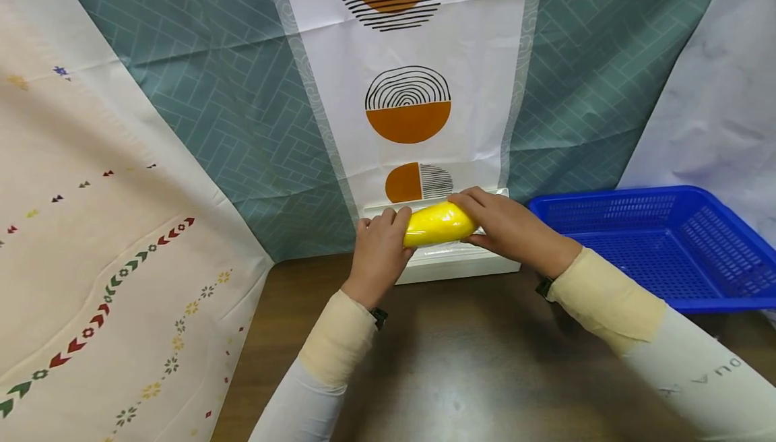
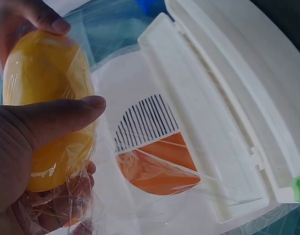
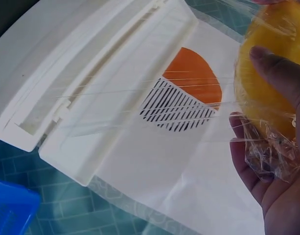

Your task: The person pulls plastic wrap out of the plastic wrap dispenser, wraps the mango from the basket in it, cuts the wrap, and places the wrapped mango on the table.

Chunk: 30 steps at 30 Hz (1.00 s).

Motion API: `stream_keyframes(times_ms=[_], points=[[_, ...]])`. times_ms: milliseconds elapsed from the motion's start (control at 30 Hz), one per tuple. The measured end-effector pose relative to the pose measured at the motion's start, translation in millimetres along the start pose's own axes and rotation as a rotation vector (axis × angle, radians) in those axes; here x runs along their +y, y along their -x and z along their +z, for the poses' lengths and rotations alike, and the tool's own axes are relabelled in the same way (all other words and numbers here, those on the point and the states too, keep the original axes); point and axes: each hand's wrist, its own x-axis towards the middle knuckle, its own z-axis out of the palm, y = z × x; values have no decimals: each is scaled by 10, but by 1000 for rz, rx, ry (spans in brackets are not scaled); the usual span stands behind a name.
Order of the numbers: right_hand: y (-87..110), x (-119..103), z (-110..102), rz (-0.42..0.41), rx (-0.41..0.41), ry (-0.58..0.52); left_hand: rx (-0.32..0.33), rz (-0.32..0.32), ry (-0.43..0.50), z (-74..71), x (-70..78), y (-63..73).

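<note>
Both hands hold a smooth yellow oblong thing (image 1: pixel 441 224) between them, raised above the table. Clear cling film (image 2: pixel 66 196) covers it, bunched and wrinkled at its ends. My left hand (image 1: pixel 377 253) grips the left end, its thumb (image 2: pixel 66 117) lying across the near side. At the right end, my right hand (image 1: pixel 515 230) grips with the thumb (image 3: pixel 277 68) on the surface. Just behind and below is a long white cling film dispenser (image 1: pixel 461 268), its lid (image 2: pixel 198 122) standing open. Thin stretched film (image 3: pixel 189 93) runs from the dispenser to the yellow thing.
A blue plastic basket (image 1: pixel 697 304) stands on the right of the brown wooden table (image 1: pixel 448 374). Behind the dispenser hangs a green and white patterned cloth (image 1: pixel 230 125). A cream embroidered cloth (image 1: pixel 151 280) borders the left side.
</note>
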Motion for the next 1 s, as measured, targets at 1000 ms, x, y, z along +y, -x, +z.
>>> stream_keyframes(times_ms=[1000], points=[[-159, -121, -365, -43, 15, -3, 22, 36, 64, -436, -68, -88]])
